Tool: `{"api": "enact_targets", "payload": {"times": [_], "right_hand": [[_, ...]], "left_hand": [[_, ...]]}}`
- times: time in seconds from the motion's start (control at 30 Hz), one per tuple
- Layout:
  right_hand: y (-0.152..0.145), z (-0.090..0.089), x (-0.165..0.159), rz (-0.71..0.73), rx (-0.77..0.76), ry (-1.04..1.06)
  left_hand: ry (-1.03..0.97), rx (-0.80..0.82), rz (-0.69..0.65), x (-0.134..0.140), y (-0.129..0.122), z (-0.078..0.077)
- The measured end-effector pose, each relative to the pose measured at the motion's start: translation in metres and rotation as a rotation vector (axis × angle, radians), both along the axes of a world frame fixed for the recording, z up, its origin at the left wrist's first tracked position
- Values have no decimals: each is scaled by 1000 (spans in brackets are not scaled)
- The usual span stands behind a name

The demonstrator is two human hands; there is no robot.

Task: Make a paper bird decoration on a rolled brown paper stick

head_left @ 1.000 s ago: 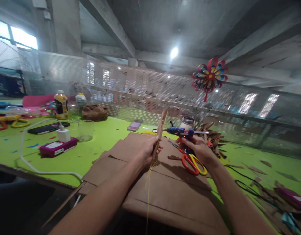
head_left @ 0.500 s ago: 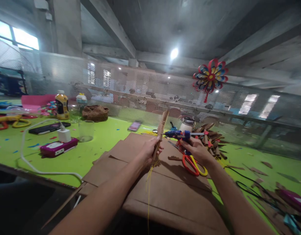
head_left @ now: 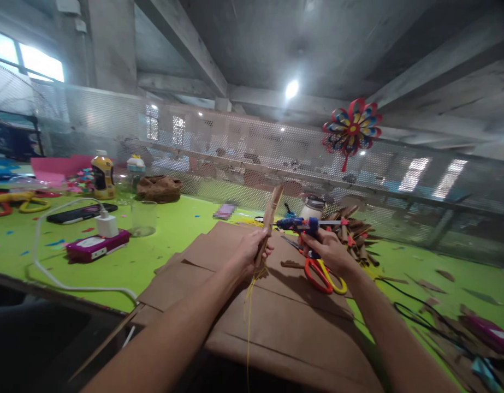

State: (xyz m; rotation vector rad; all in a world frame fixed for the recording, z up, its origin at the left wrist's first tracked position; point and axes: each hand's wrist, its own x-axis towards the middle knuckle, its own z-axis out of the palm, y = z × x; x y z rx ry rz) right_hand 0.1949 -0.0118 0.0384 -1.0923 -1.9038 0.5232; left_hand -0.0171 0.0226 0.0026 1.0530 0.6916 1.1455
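My left hand is wrapped round a brown paper strip, rolled or folded, which stands up at a tilt. Yellow strings hang down below that hand. In my right hand is a blue hot glue gun, its nozzle pointing left at the strip, touching or very near it. A glue stick juts from the gun's back end. Under the right hand, scissors with red and yellow handles lie on brown paper sheets. A small brown cut piece lies beside them.
A pile of brown rolled pieces and a lidded jar stand behind my right hand. Black cable runs over the green table at right. At left are a purple power strip, clear cup, phone and bottle.
Almost nothing differs. Both hands, the paper strip and the glue gun hold nearly the same position, with only a very slight shift of the view.
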Motion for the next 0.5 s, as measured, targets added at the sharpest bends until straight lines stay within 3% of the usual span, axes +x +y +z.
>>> {"api": "enact_targets", "payload": {"times": [0.5], "right_hand": [[0, 1, -1, -72, 73, -63]], "left_hand": [[42, 6, 31, 1, -3, 2]]}}
